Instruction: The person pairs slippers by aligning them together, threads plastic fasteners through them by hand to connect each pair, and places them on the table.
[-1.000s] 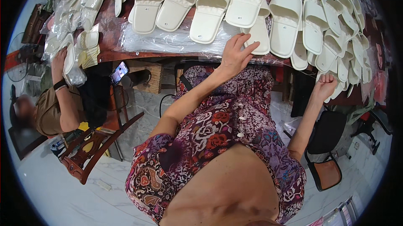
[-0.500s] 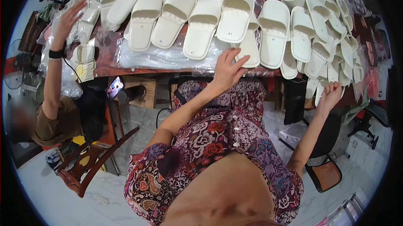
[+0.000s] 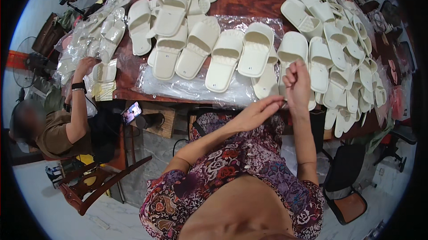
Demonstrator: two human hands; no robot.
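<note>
My two hands meet at the table's near edge, over a row of cream slide slippers. My left hand (image 3: 261, 113) points to the right with its fingers pressed together. Its fingertips come up to the heel of my right hand, where a tiny dark spot shows; what it is I cannot make out. My right hand (image 3: 298, 83) is raised with curled fingers, and partly covers one slipper (image 3: 292, 46). Just left of it a slipper (image 3: 256, 50) rests over another slipper (image 3: 266, 84). Further left lie a slipper (image 3: 221, 64) and its neighbour (image 3: 196, 52).
Slippers pile up on the table's right side (image 3: 341, 57). Clear plastic wrap (image 3: 169, 89) lies under the row. At the left a person (image 3: 67, 126) reaches to bagged slippers (image 3: 89, 35). A phone (image 3: 132, 113), a wooden chair (image 3: 89, 182) and an office chair (image 3: 347, 173) stand below table level.
My left hand has left the slipper and moved down and right. My right hand has come in from the right pile to meet it. The person's arm at left has lowered.
</note>
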